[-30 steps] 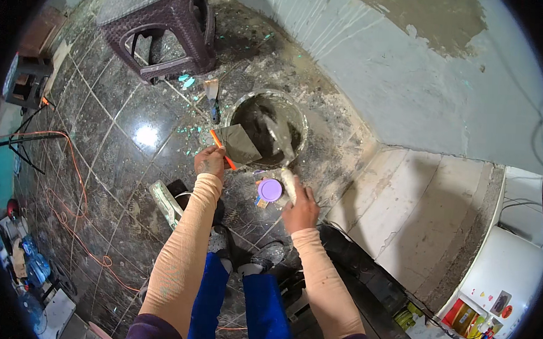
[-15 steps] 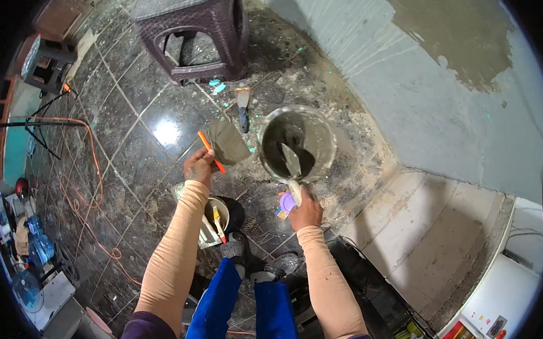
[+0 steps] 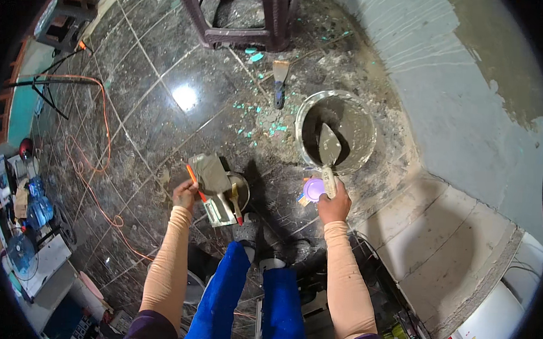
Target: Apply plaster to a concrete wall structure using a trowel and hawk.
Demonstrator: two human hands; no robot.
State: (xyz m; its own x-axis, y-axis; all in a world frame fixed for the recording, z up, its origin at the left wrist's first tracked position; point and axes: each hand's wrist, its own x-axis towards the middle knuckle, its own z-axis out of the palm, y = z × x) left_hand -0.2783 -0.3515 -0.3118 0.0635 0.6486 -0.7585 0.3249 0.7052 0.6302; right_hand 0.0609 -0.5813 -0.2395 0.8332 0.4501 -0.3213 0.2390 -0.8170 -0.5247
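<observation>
At the bucket (image 3: 353,121), the right grip (image 3: 335,202) holds a trowel (image 3: 329,149), the left grip (image 3: 184,195) a spreader (image 3: 212,174), any lettering illegibly small.

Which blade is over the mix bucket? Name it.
The pointed trowel in the right hand; the orange-edged scraper in the left hand and the putty knife are outside the bucket.

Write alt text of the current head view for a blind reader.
A person's right hand holds a trowel with its blade over a bucket of grey mix, while the left hand grips an orange-edged flat tool. Beyond them, a scraper and a dark stool rest on a tiled floor.
</observation>
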